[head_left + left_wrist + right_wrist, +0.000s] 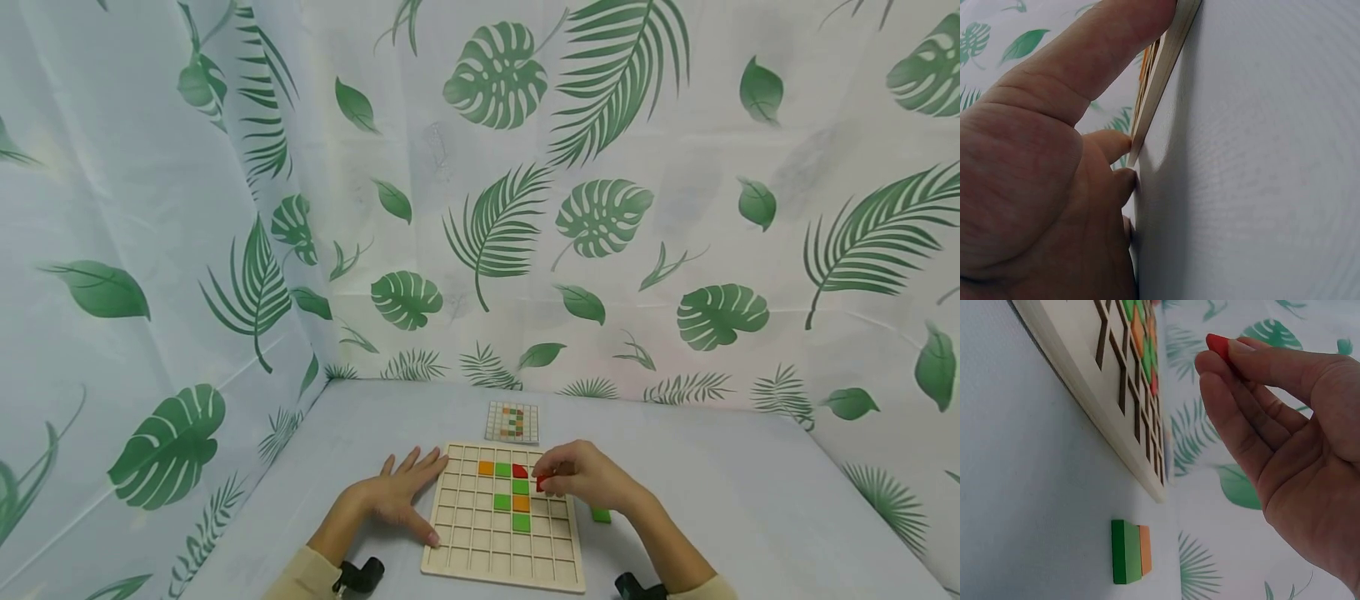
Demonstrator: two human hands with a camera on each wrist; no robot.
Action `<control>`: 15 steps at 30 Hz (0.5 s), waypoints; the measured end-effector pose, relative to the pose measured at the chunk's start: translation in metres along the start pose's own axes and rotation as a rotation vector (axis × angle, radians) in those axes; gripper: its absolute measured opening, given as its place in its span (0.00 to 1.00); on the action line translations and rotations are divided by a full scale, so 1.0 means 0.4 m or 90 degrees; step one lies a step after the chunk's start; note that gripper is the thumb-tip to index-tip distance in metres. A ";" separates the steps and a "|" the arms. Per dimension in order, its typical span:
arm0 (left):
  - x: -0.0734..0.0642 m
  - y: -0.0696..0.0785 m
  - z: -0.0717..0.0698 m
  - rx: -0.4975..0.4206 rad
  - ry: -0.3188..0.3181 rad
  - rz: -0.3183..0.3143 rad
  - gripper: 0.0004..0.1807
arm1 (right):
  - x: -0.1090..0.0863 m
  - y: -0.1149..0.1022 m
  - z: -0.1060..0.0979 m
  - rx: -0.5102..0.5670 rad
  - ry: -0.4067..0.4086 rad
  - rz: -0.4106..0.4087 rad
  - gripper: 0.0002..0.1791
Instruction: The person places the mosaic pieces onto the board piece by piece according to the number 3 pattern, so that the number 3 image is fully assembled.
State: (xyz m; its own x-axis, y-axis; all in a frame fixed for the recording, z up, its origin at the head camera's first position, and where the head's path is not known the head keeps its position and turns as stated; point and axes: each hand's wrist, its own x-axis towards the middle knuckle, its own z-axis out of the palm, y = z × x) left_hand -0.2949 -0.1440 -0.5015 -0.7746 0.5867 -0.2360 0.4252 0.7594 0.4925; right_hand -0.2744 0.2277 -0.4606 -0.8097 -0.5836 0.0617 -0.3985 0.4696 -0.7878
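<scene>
A wooden grid board (480,554) lies on the table, with several orange, green and red tiles set in its squares. My right hand (588,477) pinches a red tile (1217,345) between thumb and fingertips, above the board's right side. At the board's left edge my left hand (397,496) rests with fingers spread, thumb and fingertips touching the rim; in the left wrist view the thumb (1079,56) lies against the board's side. A red piece with a rounded corner (521,472) sits in the upper part of the grid.
Behind the board lies a small pattern card (512,422) showing a coloured grid. Right of the board, partly behind my right forearm, is a green block (601,515); the right wrist view shows an orange block (1145,550) beside it. Leaf-printed curtains (525,208) hang around the table.
</scene>
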 end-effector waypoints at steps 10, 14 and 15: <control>-0.001 -0.002 -0.003 -0.002 -0.002 0.004 0.71 | 0.010 -0.012 0.029 0.015 0.000 0.024 0.08; -0.001 -0.003 -0.001 -0.007 0.000 0.005 0.71 | 0.011 -0.015 0.038 -0.002 -0.014 0.018 0.06; -0.001 -0.003 -0.001 -0.008 0.001 0.005 0.71 | 0.011 -0.015 0.040 -0.009 -0.017 0.013 0.05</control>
State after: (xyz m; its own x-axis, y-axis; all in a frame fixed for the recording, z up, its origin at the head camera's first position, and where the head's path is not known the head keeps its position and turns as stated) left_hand -0.2953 -0.1452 -0.5018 -0.7717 0.5925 -0.2310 0.4253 0.7509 0.5053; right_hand -0.2689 0.2116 -0.4655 -0.8066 -0.5903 0.0291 -0.3875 0.4911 -0.7801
